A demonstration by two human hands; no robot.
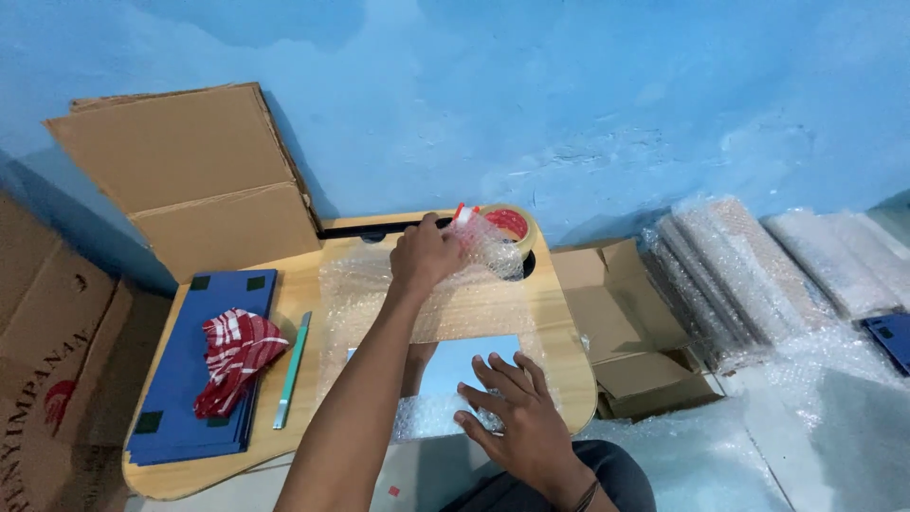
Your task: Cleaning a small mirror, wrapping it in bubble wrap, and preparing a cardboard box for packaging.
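Nearest, the right hand lies flat, fingers spread, pinning a bubble wrap sheet over a pale flat panel on the bench. Farther off, the left hand, fingers pinched, grips the wrap's bunched edge beside a tape roll. Pulled unevenly, the wrap could slide off the panel or snag the roll.

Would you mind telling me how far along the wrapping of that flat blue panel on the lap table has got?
Done: several bubble-wrapped bundles lie stacked by the wall. In hand: the clear bubble wrap sheet only partly covers the flat blue panel; the right hand presses it flat while the left hand reaches the brown tape roll. Left: no tape seals it, and a stack of dark blue panels sits unwrapped.
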